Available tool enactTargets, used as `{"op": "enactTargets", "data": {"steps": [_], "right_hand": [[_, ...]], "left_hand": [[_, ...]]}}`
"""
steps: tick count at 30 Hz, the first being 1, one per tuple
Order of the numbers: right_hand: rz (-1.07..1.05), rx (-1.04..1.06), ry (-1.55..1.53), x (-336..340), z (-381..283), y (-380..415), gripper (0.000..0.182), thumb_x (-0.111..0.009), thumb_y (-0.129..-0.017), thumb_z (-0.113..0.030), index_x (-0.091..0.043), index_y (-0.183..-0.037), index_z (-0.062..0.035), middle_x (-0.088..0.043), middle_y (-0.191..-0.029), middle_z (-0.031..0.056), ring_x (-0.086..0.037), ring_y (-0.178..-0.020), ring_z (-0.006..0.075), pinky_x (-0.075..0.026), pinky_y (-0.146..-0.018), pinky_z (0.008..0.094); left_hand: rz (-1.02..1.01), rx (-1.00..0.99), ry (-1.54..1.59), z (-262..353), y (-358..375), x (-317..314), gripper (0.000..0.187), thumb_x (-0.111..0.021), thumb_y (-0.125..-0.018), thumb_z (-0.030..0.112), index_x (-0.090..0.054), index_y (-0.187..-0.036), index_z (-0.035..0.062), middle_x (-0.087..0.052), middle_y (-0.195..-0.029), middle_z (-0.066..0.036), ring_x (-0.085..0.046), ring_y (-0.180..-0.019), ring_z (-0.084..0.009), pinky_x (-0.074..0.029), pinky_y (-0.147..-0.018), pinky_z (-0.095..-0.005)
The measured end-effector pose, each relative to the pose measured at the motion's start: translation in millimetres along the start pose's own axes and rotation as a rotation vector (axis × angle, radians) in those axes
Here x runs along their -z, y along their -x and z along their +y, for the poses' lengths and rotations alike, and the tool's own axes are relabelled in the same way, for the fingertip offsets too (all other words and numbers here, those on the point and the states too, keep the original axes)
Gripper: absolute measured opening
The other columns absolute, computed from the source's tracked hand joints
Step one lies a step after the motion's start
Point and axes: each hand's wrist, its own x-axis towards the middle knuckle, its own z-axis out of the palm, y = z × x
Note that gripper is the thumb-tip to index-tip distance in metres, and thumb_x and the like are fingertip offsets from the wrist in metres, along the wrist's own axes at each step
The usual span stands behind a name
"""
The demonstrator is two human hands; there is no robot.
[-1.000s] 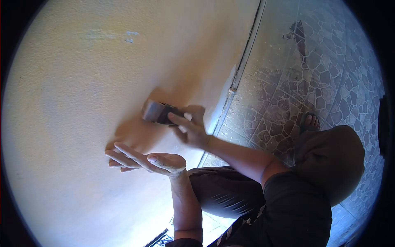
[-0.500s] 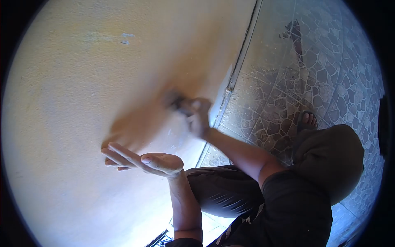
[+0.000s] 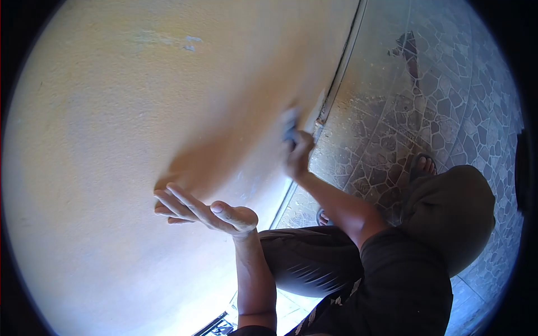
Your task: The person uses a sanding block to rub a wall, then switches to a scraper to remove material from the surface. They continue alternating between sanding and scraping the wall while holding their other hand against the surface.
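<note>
My right hand is closed around a small dark tool with a bluish-grey end, held against or just off the yellowish wall near its base. Motion blurs the tool, so its kind cannot be made out. Farther left, my left hand has its fingers stretched out and the thumb apart. Its fingertips reach the wall or nearly so; nothing is in it. A shadow spreads over the wall between the two hands.
Small pale chipped spots mark the wall. Along its foot runs a narrow seam, then stone-patterned floor with a dark stain. My bent knees and sandalled foot are close by. A dark metal object shows at the bottom.
My right hand with the tool has moved right and slightly up along the wall, closer to the floor seam. The left hand stays stretched out, appearing slightly farther right as the view shifts.
</note>
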Motion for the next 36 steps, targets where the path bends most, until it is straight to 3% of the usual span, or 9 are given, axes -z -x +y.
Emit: {"op": "enactTargets", "data": {"steps": [3, 9, 11, 14, 17, 23, 27, 29, 36], "right_hand": [[0.292, -0.811, 0.168, -25.7, -3.5, 1.6, 0.034, -0.049, -0.100, -0.021, -0.046, -0.119, 0.0070, -0.057, -0.106, 0.0267, -0.053, -0.091, 0.0340, -0.042, -0.085, 0.0523], [-0.192, 0.702, -0.106, -10.4, -120.2, 40.5, 0.047, -0.077, -0.074, -0.006, -0.062, -0.116, -0.0210, -0.052, -0.111, 0.0172, -0.051, -0.106, 0.0327, -0.040, -0.086, 0.0410], [-0.542, 0.467, -0.185, -36.0, -22.8, 51.7, 0.042, -0.074, -0.074, -0.004, -0.062, -0.112, -0.0164, -0.051, -0.114, 0.0172, -0.052, -0.108, 0.0305, -0.042, -0.083, 0.0386], [0.085, -0.023, 0.259, -1.6, 19.4, 29.2, 0.036, -0.059, -0.091, -0.005, -0.043, -0.122, 0.0028, -0.052, -0.113, 0.0254, -0.049, -0.099, 0.0350, -0.040, -0.089, 0.0488], [0.187, -0.668, 0.277, -23.7, -12.4, 24.0, 0.035, -0.061, -0.094, -0.015, -0.044, -0.117, 0.0046, -0.047, -0.111, 0.0257, -0.047, -0.099, 0.0374, -0.035, -0.092, 0.0495], [-0.153, 0.588, 0.015, -15.7, -77.7, 61.4, 0.046, -0.066, -0.073, -0.006, -0.056, -0.118, 0.0006, -0.052, -0.108, 0.0189, -0.048, -0.105, 0.0366, -0.036, -0.089, 0.0489], [0.119, -0.101, 0.264, -14.8, 14.1, 47.1, 0.024, -0.052, -0.093, -0.010, -0.045, -0.113, 0.0025, -0.048, -0.106, 0.0224, -0.046, -0.098, 0.0351, -0.036, -0.084, 0.0478], [0.262, -0.884, 0.063, -22.9, -26.1, 19.1, 0.027, -0.053, -0.095, -0.012, -0.043, -0.114, 0.0047, -0.044, -0.108, 0.0250, -0.044, -0.099, 0.0366, -0.034, -0.086, 0.0495], [-0.241, 0.540, -0.018, -21.4, -58.7, 46.6, 0.038, -0.072, -0.078, -0.015, -0.063, -0.115, -0.0125, -0.054, -0.106, 0.0215, -0.049, -0.101, 0.0397, -0.036, -0.087, 0.0486]], "left_hand": [[-0.055, 0.004, 0.075, 8.2, -2.0, 11.5, 0.071, -0.016, -0.103, 0.049, -0.031, -0.153, 0.0020, -0.023, -0.162, -0.017, -0.002, -0.154, -0.0264, 0.010, -0.122, -0.0474], [-0.085, 0.009, 0.122, 14.7, -5.7, 8.6, 0.069, -0.014, -0.104, 0.046, -0.030, -0.153, -0.0001, -0.023, -0.162, -0.018, -0.003, -0.154, -0.0275, 0.008, -0.122, -0.0480], [-0.065, -0.010, 0.125, 16.5, -6.1, 8.4, 0.069, -0.014, -0.104, 0.046, -0.030, -0.152, -0.0004, -0.023, -0.162, -0.018, -0.004, -0.154, -0.0277, 0.007, -0.122, -0.0482], [-0.044, -0.024, 0.114, 10.8, -7.8, 17.4, 0.069, -0.014, -0.104, 0.046, -0.030, -0.152, -0.0008, -0.024, -0.162, -0.018, -0.004, -0.153, -0.0280, 0.007, -0.122, -0.0484], [-0.062, -0.004, 0.085, 14.2, -4.8, 18.1, 0.069, -0.014, -0.104, 0.045, -0.030, -0.152, -0.0012, -0.024, -0.162, -0.019, -0.005, -0.153, -0.0283, 0.006, -0.122, -0.0486], [-0.073, -0.029, 0.099, 12.7, -12.0, 11.6, 0.068, -0.014, -0.105, 0.045, -0.031, -0.152, -0.0021, -0.024, -0.161, -0.019, -0.006, -0.153, -0.0289, 0.005, -0.123, -0.0490], [-0.047, -0.050, 0.088, 12.2, -13.2, 15.4, 0.068, -0.013, -0.105, 0.044, -0.031, -0.151, -0.0026, -0.025, -0.161, -0.019, -0.007, -0.153, -0.0293, 0.004, -0.123, -0.0492], [-0.054, -0.040, 0.078, 16.8, -8.7, 17.0, 0.068, -0.013, -0.105, 0.044, -0.031, -0.151, -0.0029, -0.025, -0.161, -0.019, -0.008, -0.153, -0.0296, 0.003, -0.123, -0.0493], [-0.055, -0.070, 0.098, 17.6, -11.8, 15.5, 0.068, -0.013, -0.105, 0.043, -0.031, -0.151, -0.0039, -0.025, -0.160, -0.020, -0.009, -0.153, -0.0303, 0.002, -0.123, -0.0498]]}}
